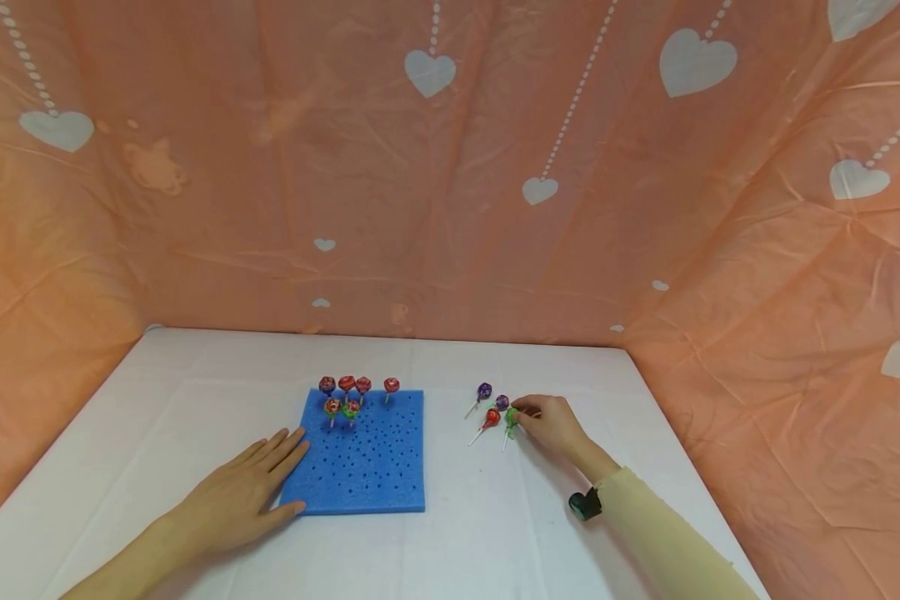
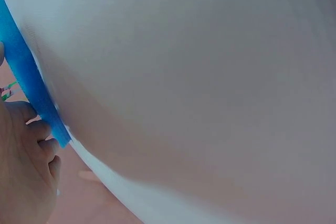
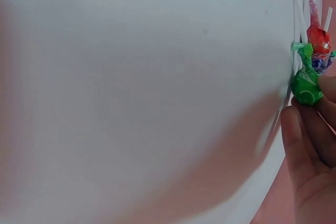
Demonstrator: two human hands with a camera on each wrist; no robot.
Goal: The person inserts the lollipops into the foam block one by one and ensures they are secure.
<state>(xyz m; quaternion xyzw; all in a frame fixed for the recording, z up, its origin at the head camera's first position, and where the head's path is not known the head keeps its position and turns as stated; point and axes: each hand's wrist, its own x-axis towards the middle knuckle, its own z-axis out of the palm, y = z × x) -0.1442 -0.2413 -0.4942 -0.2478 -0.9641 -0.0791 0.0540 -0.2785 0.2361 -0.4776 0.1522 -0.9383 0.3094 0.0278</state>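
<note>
My left hand (image 1: 240, 492) lies with straight, spread fingers at the left edge of a blue foam block (image 1: 390, 492) dotted with small holes. In the left wrist view the fingertips are right at the block's side (image 2: 32, 82). Several wrapped lollipops (image 1: 347, 383) stand upright in the block's far part, red ones behind and green-and-red ones (image 1: 351, 409) in front. Over on the right, my right hand (image 1: 551, 425) pinches the wrapped head of a green lollipop (image 3: 307, 85) between thumb and fingers. Beside it lie a red lollipop (image 1: 491, 418) and two purple ones (image 1: 483, 391).
A white cloth (image 1: 480, 533) covers the table. Orange curtains (image 1: 390, 208) with white hearts hang behind it and along both sides. On the right wrist, below the beige sleeve (image 1: 645, 517), is a dark band (image 1: 585, 504).
</note>
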